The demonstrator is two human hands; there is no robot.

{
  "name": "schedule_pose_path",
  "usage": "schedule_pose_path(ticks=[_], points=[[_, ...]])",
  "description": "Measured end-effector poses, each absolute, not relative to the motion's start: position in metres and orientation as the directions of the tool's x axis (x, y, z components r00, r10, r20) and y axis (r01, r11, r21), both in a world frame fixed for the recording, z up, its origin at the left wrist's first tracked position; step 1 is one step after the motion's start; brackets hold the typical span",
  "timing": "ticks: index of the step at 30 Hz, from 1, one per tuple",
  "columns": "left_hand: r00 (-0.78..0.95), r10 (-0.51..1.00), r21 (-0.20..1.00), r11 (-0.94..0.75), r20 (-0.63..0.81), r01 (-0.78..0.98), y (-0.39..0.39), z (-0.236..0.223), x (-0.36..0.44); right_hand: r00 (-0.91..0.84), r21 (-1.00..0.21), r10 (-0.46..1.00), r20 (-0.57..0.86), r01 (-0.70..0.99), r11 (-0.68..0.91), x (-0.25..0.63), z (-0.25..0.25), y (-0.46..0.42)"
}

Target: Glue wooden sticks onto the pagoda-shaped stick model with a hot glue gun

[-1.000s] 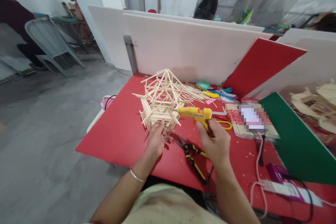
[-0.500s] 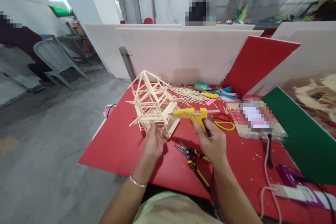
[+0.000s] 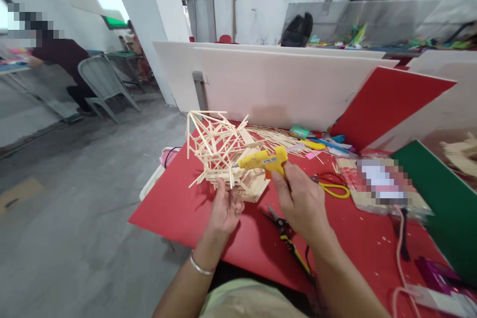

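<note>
My left hand [image 3: 228, 206] grips the lower front edge of a model building made of thin wooden sticks [image 3: 214, 146], which leans to the left with its pointed roof frame. In my right hand [image 3: 300, 194] is a yellow hot glue gun [image 3: 263, 160], held by its handle. Its nozzle points left and reaches the sticks near the model's lower middle; whether it touches them I cannot tell. A glue stick juts from the gun's back. Beneath my right hand lie black and yellow snips [image 3: 288, 238] on the red tabletop [image 3: 175, 203].
Loose thin sticks [image 3: 274, 135] lie behind the model. Scissors with yellow and red handles [image 3: 333, 189] are at the right, beside a wrapped pack with a phone [image 3: 382, 181] on top. White boards [image 3: 283, 84] stand along the back. A seated person [image 3: 63, 59] is far left.
The stick model has tipped to the left in my left hand. The glue gun's nozzle has moved left and down, in among the sticks. The camera view has shifted a little left.
</note>
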State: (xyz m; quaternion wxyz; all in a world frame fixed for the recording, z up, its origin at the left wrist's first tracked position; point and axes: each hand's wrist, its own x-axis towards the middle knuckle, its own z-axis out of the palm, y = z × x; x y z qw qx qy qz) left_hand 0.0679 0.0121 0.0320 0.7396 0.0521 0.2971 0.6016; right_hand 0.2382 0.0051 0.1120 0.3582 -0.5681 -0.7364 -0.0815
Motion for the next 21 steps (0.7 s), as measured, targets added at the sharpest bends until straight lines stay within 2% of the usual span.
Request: schedule_pose_path(ticks=[3,10,17,21], points=[[0.129,0.93,0.422,0.276,-0.344,-0.864,0.01,0.028,0.06,-0.107,-0.242,0.789,0.605,0.92,0.31,0.228,0.113,0.003],[0.162,0.932,0.404,0.291,-0.324,-0.867,0.006,0.019,0.051,-0.123,-0.222,0.792,0.598,0.924,0.311,0.214,0.112,0.001],[0.07,0.944,0.412,0.207,-0.323,-0.887,0.001,0.021,0.051,-0.125,-0.233,0.8,0.587,0.92,0.315,0.21,0.111,0.0],[0.061,0.935,0.42,0.215,-0.351,-0.882,0.0,0.021,0.051,-0.129,-0.261,0.805,0.579,0.906,0.333,0.21,0.109,0.001]])
